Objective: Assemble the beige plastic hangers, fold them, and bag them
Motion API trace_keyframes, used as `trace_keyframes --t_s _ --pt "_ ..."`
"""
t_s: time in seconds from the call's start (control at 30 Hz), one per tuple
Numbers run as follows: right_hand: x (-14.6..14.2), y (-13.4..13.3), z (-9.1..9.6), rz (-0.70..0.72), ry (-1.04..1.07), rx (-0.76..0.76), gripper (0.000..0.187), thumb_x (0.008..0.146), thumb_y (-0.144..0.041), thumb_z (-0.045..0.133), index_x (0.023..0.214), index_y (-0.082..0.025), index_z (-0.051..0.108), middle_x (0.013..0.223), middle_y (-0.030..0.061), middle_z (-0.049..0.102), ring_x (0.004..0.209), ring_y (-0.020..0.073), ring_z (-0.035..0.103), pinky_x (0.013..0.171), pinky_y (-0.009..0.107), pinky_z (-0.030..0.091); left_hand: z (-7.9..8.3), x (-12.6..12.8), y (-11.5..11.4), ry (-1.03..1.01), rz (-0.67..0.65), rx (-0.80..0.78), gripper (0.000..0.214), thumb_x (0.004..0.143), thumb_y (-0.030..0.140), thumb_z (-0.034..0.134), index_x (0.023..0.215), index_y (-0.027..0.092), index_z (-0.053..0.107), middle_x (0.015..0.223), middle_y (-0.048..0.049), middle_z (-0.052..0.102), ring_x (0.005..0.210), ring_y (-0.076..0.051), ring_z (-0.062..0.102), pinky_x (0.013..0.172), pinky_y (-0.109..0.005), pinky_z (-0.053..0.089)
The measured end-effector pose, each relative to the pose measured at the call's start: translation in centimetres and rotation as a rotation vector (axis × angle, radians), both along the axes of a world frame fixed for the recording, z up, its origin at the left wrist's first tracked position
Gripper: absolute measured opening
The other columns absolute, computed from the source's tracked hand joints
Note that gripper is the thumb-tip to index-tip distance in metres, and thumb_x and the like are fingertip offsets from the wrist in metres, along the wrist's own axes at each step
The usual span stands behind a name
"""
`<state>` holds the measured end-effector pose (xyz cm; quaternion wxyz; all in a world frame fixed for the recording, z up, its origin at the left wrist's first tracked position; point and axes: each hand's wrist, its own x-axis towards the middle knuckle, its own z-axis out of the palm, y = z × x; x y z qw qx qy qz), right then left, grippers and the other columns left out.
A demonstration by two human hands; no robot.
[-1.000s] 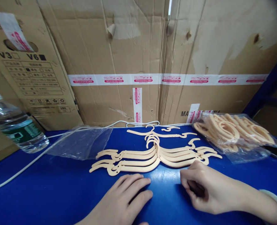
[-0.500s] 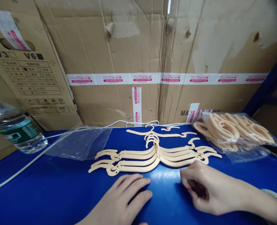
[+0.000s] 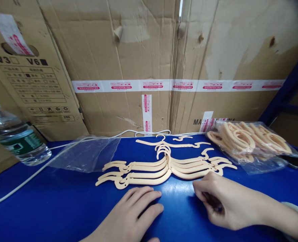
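Several cream-coloured folding clothes hangers (image 3: 146, 182) lie unfolded in a nested row, their hooks bunched at the middle. Behind them sits another single hanger (image 3: 179, 145), and past it a small loose hanger piece (image 3: 182, 138). My left hand (image 3: 135, 213) rests palm down on the blue table (image 3: 50, 208), fingers spread, just in front of the nearest hanger and holding nothing. My right hand (image 3: 226, 198) is curled with its thumb side up, close to the right end of the row. No object shows in its fingers, though part of the palm is shadowed.
A clear bag of folded hangers (image 3: 242, 137) lies at the back right, beside a dark flat object (image 3: 297, 162). On the left are a flattened plastic bag (image 3: 85, 154), a water bottle (image 3: 23, 143) and a white cable (image 3: 20, 190). Cardboard (image 3: 126, 111) stands along the back.
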<state>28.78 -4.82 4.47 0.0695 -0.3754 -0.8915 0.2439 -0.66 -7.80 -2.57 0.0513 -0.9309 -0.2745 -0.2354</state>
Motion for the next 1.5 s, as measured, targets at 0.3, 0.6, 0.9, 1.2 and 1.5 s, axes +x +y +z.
trace_keyframes --t_s 0.3,0.6,0.9,1.2,1.5 --pt "1.1 1.5 1.4 -0.04 0.037 0.249 0.018 0.064 -0.006 0.051 0.07 -0.021 0.044 0.059 -0.0051 0.052 0.052 0.0092 0.046 0.05 0.02 0.033 0.4 0.2 -0.1 -0.043 0.004 -0.044 0.036 0.092 0.044 0.051 0.12 0.022 0.058 0.125 -0.0099 0.065 0.114 -0.029 0.058 0.096 -0.041 0.049" --pt "0.8 11.7 2.7 -0.159 -0.082 0.431 0.019 0.075 -0.003 0.05 0.084 -0.015 0.062 0.08 0.0058 0.07 0.074 0.0179 0.066 0.067 0.027 0.047 2.7 0.6 -0.8 -0.152 -0.014 -0.188 0.03 0.085 0.024 0.055 0.114 0.023 0.057 0.117 -0.0073 0.067 0.108 -0.022 0.061 0.094 -0.033 0.051" --pt "-2.1 17.2 0.6 -0.182 -0.285 0.418 0.027 0.095 -0.033 0.06 0.116 -0.016 0.061 0.115 0.0075 0.064 0.096 0.0198 0.065 0.083 0.04 0.055 2.8 0.6 -1.0 -0.202 -0.065 -0.265 0.035 0.081 0.016 0.056 0.115 0.024 0.059 0.12 -0.0078 0.066 0.105 -0.023 0.062 0.092 -0.034 0.05" --pt "-1.7 13.1 4.0 -0.172 -0.069 0.538 0.011 0.082 -0.007 0.063 0.086 -0.015 0.068 0.083 0.0053 0.068 0.076 0.0164 0.066 0.073 0.026 0.052 4.7 0.7 -1.2 -0.459 0.034 -0.677 0.025 0.083 0.014 0.059 0.105 0.023 0.064 0.116 -0.0061 0.067 0.111 -0.023 0.061 0.098 -0.033 0.045" --pt "-5.3 0.7 3.1 0.293 0.535 0.519 0.011 0.094 -0.012 0.053 0.088 -0.017 0.061 0.09 0.0057 0.065 0.084 0.0132 0.061 0.076 0.024 0.051 4.7 2.1 -1.3 -1.085 -0.018 -1.546 0.042 0.078 0.044 0.077 0.111 0.02 0.069 0.112 -0.0092 0.064 0.098 -0.021 0.061 0.086 -0.033 0.048"
